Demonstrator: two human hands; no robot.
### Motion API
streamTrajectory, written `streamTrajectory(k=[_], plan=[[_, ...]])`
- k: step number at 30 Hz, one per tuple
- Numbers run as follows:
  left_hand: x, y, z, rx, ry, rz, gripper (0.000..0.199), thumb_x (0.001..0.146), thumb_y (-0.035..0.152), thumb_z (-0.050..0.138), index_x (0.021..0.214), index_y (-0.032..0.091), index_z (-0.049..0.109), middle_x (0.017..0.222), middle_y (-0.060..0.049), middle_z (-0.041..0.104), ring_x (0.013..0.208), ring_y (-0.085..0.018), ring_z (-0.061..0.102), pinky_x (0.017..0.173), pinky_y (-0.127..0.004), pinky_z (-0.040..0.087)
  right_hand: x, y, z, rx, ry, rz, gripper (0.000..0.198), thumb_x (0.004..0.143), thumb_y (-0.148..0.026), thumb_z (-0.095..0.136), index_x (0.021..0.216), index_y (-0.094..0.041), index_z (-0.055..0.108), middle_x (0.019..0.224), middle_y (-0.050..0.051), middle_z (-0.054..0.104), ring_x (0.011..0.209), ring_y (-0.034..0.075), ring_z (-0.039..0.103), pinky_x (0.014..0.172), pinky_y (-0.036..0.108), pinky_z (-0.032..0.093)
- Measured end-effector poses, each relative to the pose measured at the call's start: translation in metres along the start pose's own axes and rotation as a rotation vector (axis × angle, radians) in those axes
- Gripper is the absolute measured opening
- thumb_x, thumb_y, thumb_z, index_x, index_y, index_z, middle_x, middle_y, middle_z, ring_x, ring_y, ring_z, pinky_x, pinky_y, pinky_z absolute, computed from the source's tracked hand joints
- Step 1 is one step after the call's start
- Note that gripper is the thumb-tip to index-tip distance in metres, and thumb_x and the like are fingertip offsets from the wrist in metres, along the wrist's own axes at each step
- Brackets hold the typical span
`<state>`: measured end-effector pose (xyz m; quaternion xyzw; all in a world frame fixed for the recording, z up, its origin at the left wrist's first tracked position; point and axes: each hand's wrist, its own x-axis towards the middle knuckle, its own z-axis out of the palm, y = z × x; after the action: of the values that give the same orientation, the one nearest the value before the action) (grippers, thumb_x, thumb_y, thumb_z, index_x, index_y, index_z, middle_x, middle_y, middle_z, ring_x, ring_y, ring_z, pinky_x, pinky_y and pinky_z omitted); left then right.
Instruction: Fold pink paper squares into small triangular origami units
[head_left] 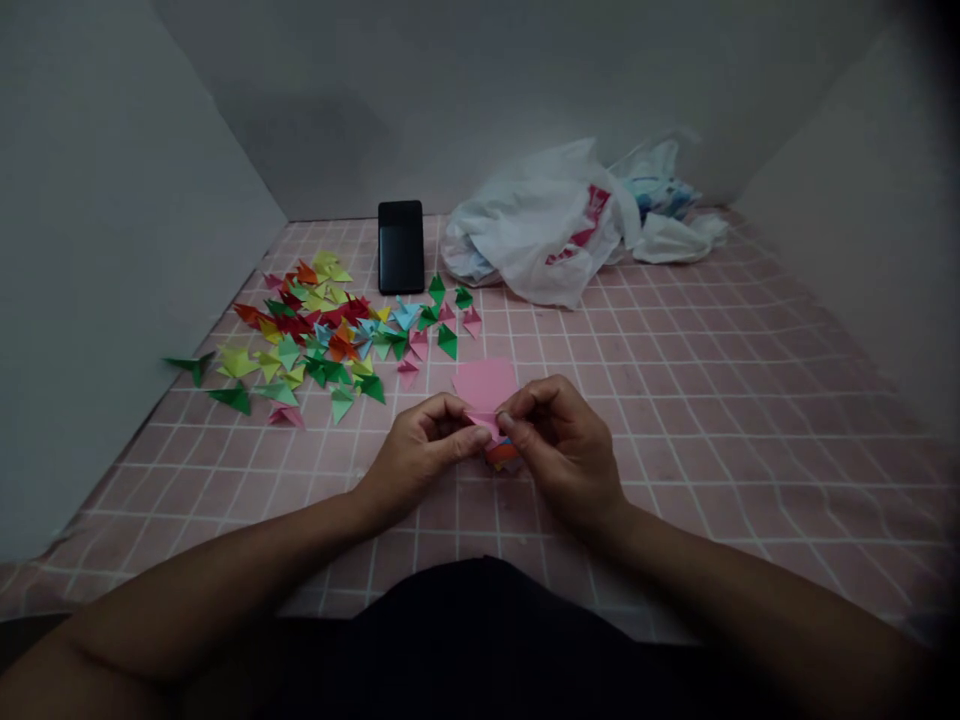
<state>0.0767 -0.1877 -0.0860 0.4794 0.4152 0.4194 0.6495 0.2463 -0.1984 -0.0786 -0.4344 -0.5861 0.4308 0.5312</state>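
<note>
Between my two hands is a small pink piece of folded paper (484, 424). My left hand (431, 440) pinches its left side between thumb and fingers. On the other side, the fingertips of my right hand (564, 445) are closed on its right end. Just beyond lies a flat pink paper sheet (486, 378) on the cloth. Under the hands, orange and blue paper (502, 455) shows in part, the rest of it hidden by my fingers.
Many-coloured folded paper pieces (326, 370) lie heaped at the left. A black phone (401, 248) lies behind them. White plastic bags (525, 225) stand at the back, against the wall. A pink checked cloth (712, 400) covers the surface, with pale walls (112, 250) around it.
</note>
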Motion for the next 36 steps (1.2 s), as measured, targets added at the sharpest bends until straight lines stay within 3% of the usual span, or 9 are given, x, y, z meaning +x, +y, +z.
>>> streamTrajectory(k=[5, 11, 15, 22, 26, 29, 31, 36], plan=[[-0.003, 0.005, 0.0, 0.087, 0.037, 0.109, 0.013, 0.082, 0.028, 0.072, 0.08, 0.017, 0.065, 0.075, -0.002, 0.065, 0.069, -0.013, 0.062, 0.066, -0.026, 0.052, -0.003, 0.001, 0.001, -0.077, -0.037, -0.101, 0.015, 0.089, -0.015, 0.061, 0.081, -0.024, 0.053, 0.073, -0.001, 0.056, 0.066, 0.014, 0.058, 0.057, 0.028, 0.047], [-0.002, 0.01, -0.005, 0.21, 0.016, 0.211, 0.012, 0.084, 0.024, 0.07, 0.076, 0.016, 0.065, 0.076, -0.001, 0.063, 0.071, -0.012, 0.061, 0.068, -0.026, 0.051, 0.002, 0.005, -0.001, -0.085, -0.114, -0.043, 0.007, 0.089, -0.02, 0.063, 0.087, -0.022, 0.056, 0.08, 0.001, 0.059, 0.068, 0.014, 0.058, 0.06, 0.028, 0.049], [0.001, 0.011, -0.006, 0.291, -0.01, 0.258, 0.01, 0.085, 0.022, 0.068, 0.077, 0.016, 0.066, 0.077, -0.002, 0.064, 0.073, -0.013, 0.062, 0.068, -0.026, 0.051, 0.004, 0.006, -0.002, -0.06, -0.218, 0.093, 0.015, 0.091, -0.029, 0.063, 0.079, -0.021, 0.058, 0.07, 0.0, 0.06, 0.06, 0.014, 0.056, 0.055, 0.028, 0.046], [-0.002, 0.014, -0.007, 0.373, -0.018, 0.27, 0.016, 0.089, 0.024, 0.063, 0.076, 0.017, 0.068, 0.074, -0.002, 0.064, 0.07, -0.013, 0.059, 0.067, -0.027, 0.049, 0.002, 0.001, -0.001, -0.159, -0.188, 0.021, 0.02, 0.089, -0.026, 0.063, 0.071, -0.02, 0.059, 0.066, 0.001, 0.062, 0.062, 0.014, 0.057, 0.059, 0.029, 0.043], [-0.001, 0.015, -0.008, 0.337, -0.049, 0.207, 0.024, 0.092, 0.031, 0.06, 0.073, 0.017, 0.066, 0.07, -0.002, 0.063, 0.067, -0.013, 0.058, 0.065, -0.026, 0.05, 0.004, 0.001, -0.001, -0.01, -0.233, 0.188, 0.021, 0.088, -0.03, 0.063, 0.07, -0.02, 0.057, 0.064, 0.0, 0.061, 0.057, 0.013, 0.054, 0.055, 0.028, 0.041], [0.0, 0.014, -0.006, 0.264, -0.08, 0.148, 0.033, 0.098, 0.04, 0.051, 0.079, 0.016, 0.065, 0.071, -0.003, 0.065, 0.067, -0.013, 0.061, 0.065, -0.026, 0.052, 0.004, 0.001, 0.0, 0.119, -0.174, 0.298, 0.023, 0.087, -0.033, 0.065, 0.07, -0.02, 0.054, 0.058, -0.002, 0.059, 0.051, 0.012, 0.051, 0.051, 0.026, 0.04], [-0.001, 0.012, -0.003, 0.255, -0.099, 0.127, 0.032, 0.096, 0.043, 0.055, 0.081, 0.016, 0.065, 0.074, -0.003, 0.066, 0.067, -0.013, 0.062, 0.064, -0.026, 0.052, 0.002, 0.001, 0.001, 0.151, -0.124, 0.293, 0.024, 0.086, -0.034, 0.066, 0.07, -0.02, 0.054, 0.057, -0.002, 0.058, 0.051, 0.011, 0.051, 0.051, 0.026, 0.04], [-0.004, 0.013, 0.0, 0.406, -0.106, 0.27, 0.019, 0.09, 0.027, 0.063, 0.074, 0.017, 0.065, 0.074, -0.003, 0.068, 0.068, -0.013, 0.061, 0.065, -0.026, 0.048, -0.003, 0.006, 0.002, 0.153, -0.105, 0.229, 0.025, 0.087, -0.036, 0.067, 0.072, -0.019, 0.058, 0.06, -0.002, 0.057, 0.055, 0.011, 0.052, 0.054, 0.026, 0.041]])
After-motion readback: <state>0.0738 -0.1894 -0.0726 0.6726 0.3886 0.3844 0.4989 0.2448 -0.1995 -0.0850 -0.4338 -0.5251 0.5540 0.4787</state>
